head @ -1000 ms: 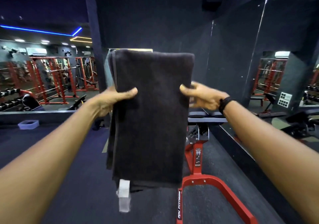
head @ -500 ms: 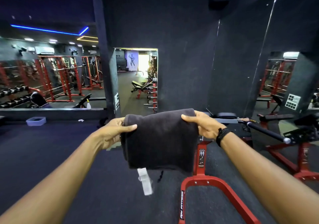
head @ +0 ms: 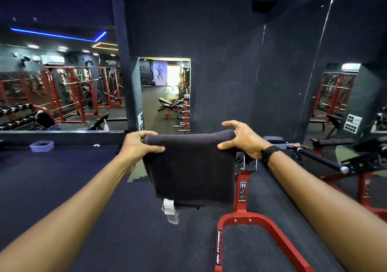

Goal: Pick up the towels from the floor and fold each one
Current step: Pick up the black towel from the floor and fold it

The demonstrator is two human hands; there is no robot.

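Holding a folded dark towel [head: 191,165] up by its top corners, we pinch it with left hand [head: 137,146] and right hand [head: 244,140] above a red bench frame [head: 247,219], each grip closed on cloth.

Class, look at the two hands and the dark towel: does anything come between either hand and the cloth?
Nothing visible does. The left hand grips the dark towel at its top left corner, and the right hand pinches the top right edge, both directly on the cloth.
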